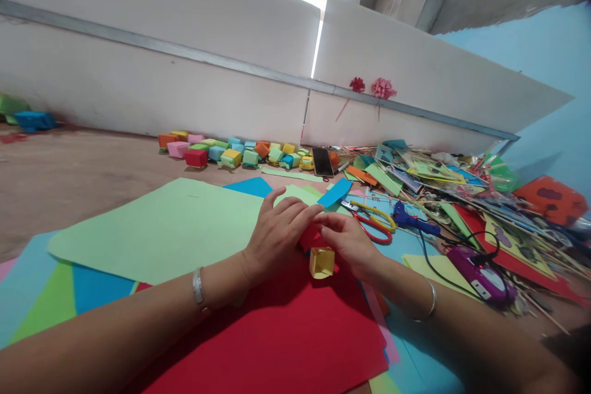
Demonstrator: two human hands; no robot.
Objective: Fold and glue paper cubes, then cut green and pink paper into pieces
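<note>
My left hand [279, 231] lies over a small red paper piece [310, 237], its fingers close together and reaching to the right hand's fingertips. My right hand [353, 243] pinches the same piece from the other side with thumb and forefinger. Fingers cover much of the piece, so its full shape cannot be made out. Just below stands a small yellow paper cube [322, 263], close to the right hand. Both are over a large red paper sheet [277, 338]. Beyond the hands are a blue paper strip [336, 192] and scissors [376, 221] with red and yellow handles.
A big pale green sheet [161, 231] spreads left. Several colourful paper boxes [231, 157] line the back beside a phone [322, 162]. On the right are a blue glue gun [415, 218], a purple power strip [480, 274] with a cord, and heaped paper and sticks [425, 166].
</note>
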